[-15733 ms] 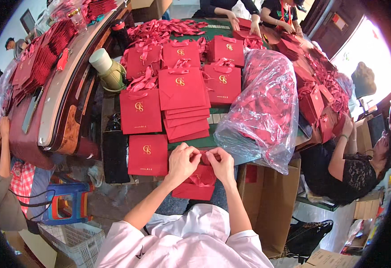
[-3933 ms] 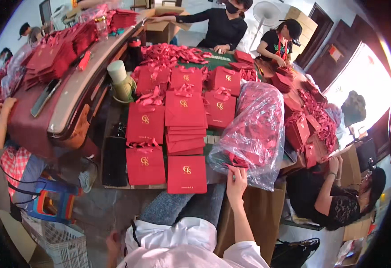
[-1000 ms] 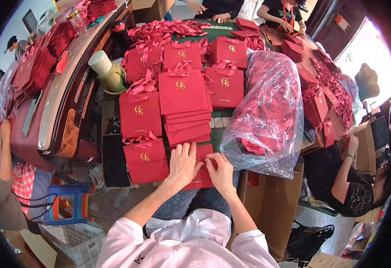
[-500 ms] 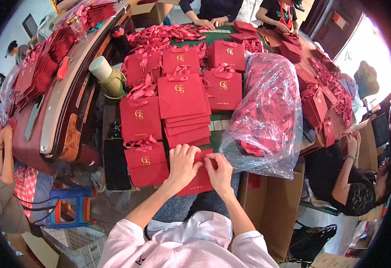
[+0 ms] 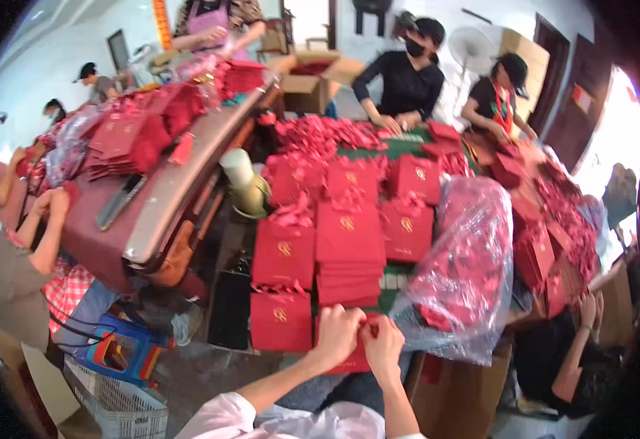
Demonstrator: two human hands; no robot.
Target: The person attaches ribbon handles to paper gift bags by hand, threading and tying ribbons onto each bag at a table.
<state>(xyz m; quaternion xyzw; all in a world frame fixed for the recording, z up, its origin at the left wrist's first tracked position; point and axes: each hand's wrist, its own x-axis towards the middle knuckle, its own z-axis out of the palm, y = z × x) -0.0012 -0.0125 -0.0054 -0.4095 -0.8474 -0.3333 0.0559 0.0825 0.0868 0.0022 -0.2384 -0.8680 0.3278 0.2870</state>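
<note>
My left hand and my right hand meet over a flat red paper bag at the near edge of the table; both pinch its top, where a red ribbon sits, mostly hidden by the fingers. Left of it lies a finished red bag with a gold emblem. Just beyond is a stepped stack of red bags. A clear plastic sack of red ribbons stands right of my hands.
More red bags and loose ribbons cover the green table. A long brown bench with red stacks runs on the left. Several people work at the far side and at both sides. A blue stool and a white crate stand on the floor at lower left.
My head has tilted up, so the room and far workers show more. My hands stay together on the red bag, fingers now bunched tighter at its top.
</note>
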